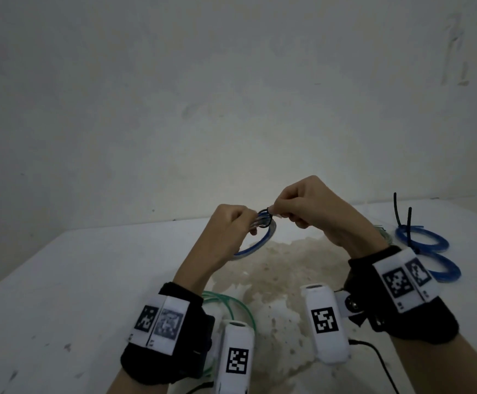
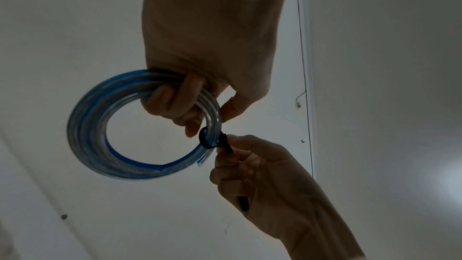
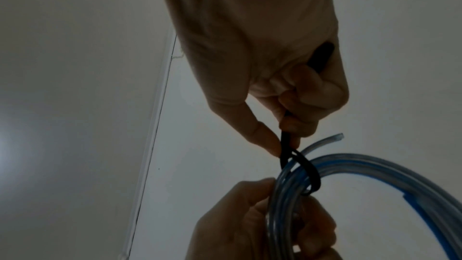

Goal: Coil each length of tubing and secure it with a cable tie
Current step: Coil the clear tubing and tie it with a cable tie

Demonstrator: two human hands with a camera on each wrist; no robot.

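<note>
At the centre of the head view, above the white table (image 1: 95,268), both hands are working on one coil of blue and clear tubing (image 1: 255,242). The left hand (image 1: 226,231) is curling its fingers (image 2: 175,104) round the bundled turns, holding the coil up off the table. The right hand (image 1: 314,211) is pinching the tail of a black cable tie (image 2: 207,138) between thumb and fingers, the rest of the tail running back through its closed palm (the left wrist view shows this best). The tie is looping the turns just beside the left fingertips, and it is looking slack, not yet drawn snug.

One cut end of the tubing (image 3: 335,137) is sticking out past the loop; if the right hand is pulling while that end is sitting outside the tie, it may spring free and the coil loosen. A sharp pull against a weak left grip could drag the turns apart or slide the tie along them. At the right edge of the head view, two blue coils (image 1: 427,251) are lying tied; at lower centre, green tubing (image 1: 228,304) is lying loose.
</note>
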